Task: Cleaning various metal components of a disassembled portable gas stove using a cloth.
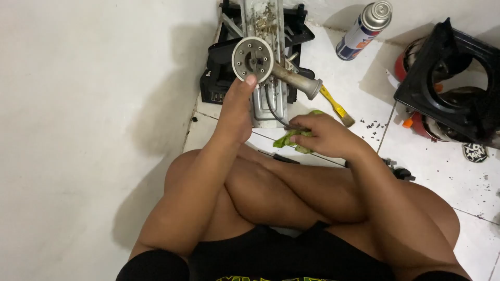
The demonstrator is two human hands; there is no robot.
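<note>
Two hands in view: left hand (pixel 235 112), right hand (pixel 325 136). One burner head (pixel 253 59) with its metal tube. One green cloth (pixel 293 138). One gas canister (pixel 364 30). One yellow-handled brush (pixel 337 106). One opened stove body (pixel 263 57), black with a metal plate. One black stove frame (pixel 453 83). One small round patterned disc (pixel 474 152). Scattered dark crumbs, too many to count.

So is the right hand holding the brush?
No, the right hand rests on a green cloth; the brush lies apart on the floor.
</note>
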